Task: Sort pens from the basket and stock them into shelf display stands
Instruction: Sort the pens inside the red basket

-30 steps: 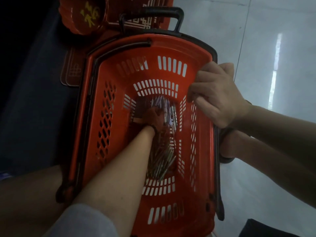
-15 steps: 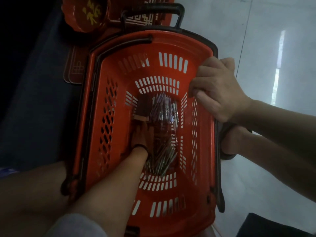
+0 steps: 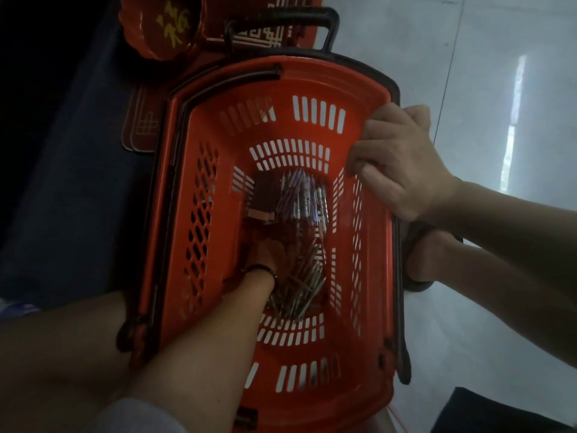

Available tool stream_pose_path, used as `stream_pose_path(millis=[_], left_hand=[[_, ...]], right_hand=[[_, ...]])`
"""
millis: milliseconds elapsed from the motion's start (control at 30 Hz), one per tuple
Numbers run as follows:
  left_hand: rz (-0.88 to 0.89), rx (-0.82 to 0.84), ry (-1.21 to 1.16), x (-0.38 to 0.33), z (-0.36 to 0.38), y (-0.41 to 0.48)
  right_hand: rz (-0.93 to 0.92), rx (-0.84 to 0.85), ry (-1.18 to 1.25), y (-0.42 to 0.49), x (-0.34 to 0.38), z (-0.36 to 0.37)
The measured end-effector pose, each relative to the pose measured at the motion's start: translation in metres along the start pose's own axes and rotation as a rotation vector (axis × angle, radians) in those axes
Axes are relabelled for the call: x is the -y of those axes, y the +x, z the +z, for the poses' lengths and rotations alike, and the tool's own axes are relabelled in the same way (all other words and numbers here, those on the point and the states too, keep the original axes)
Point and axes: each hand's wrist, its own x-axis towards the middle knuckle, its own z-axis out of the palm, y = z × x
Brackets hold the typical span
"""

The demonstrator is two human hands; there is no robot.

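A: Looking down into the basket [image 3: 193, 220], red with slotted walls. The right hand [image 3: 402, 164] grips its right rim, fingers curled over the edge, so that side is taken.

B: And the far end?

A: The black handle [image 3: 299, 17] stands up there, with a red dish [image 3: 162, 29] bearing a gold character just beyond it. A dark surface runs down the left, close against the basket. The most open room is to the right.

B: What's the floor like?

A: Pale glossy tiles [image 3: 468, 73] with a streak of light on them. A foot [image 3: 427, 257] in a dark sandal sits just beside the right wall, under the right forearm.

B: Where are the pens?

A: On the basket floor, in two piles. The purple-and-white pens [image 3: 301, 195] lie toward the far end, beside a dark box [image 3: 263, 198]. The darker pens [image 3: 299, 285] lie heaped nearer.

B: And the left hand?

A: The left hand [image 3: 265, 253] reaches deep inside, a black band at the wrist. It's down among the darker pens, just short of the box. It's dim and red-tinted, so I can't tell whether the fingers hold anything.
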Motion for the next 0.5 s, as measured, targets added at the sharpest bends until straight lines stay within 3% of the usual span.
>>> stream_pose_path(millis=[267,500], left_hand=[[-0.070,-0.034,-0.056,-0.018,0.018,0.006],[-0.032,0.075,0.064,-0.022,-0.012,0.006]], right_hand=[[0.007,-0.010,0.007,-0.001,0.000,0.002],[0.004,0.002,-0.002,0.000,0.003,-0.002]])
